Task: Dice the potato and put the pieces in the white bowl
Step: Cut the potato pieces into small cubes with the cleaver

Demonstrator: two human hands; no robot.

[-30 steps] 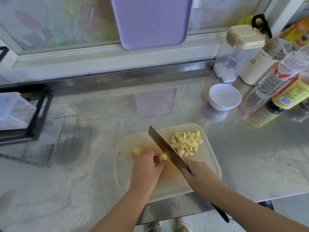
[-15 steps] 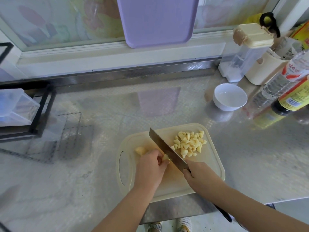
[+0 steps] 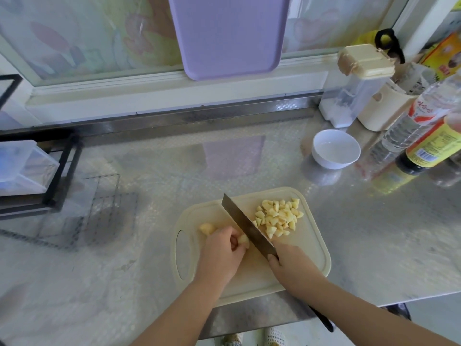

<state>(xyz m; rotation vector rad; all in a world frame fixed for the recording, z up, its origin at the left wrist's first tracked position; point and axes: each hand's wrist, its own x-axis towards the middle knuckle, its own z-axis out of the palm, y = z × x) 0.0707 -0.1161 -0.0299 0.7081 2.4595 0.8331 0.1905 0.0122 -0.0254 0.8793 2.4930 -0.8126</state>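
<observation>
A cream cutting board [image 3: 314, 255] lies near the counter's front edge. My left hand [image 3: 220, 254] pins a small potato piece [image 3: 244, 238] to the board. My right hand [image 3: 293, 267] grips a cleaver [image 3: 245, 224] whose blade rests just right of that piece. Another potato chunk [image 3: 207, 228] lies beyond my left hand. A pile of diced potato [image 3: 278, 217] sits on the board's far right part. The white bowl [image 3: 335, 149] stands empty on the counter behind and to the right of the board.
Bottles [image 3: 429, 136] and a cream container [image 3: 359, 83] crowd the right back corner next to the bowl. A black rack with a clear bin [image 3: 30, 168] stands at the left. A purple tray [image 3: 229, 33] leans on the window. The counter's front edge runs below the board.
The cleaver and both hands stay in nearly the same place on the board. The camera has shifted slightly, so the scene slides a little to the right.
</observation>
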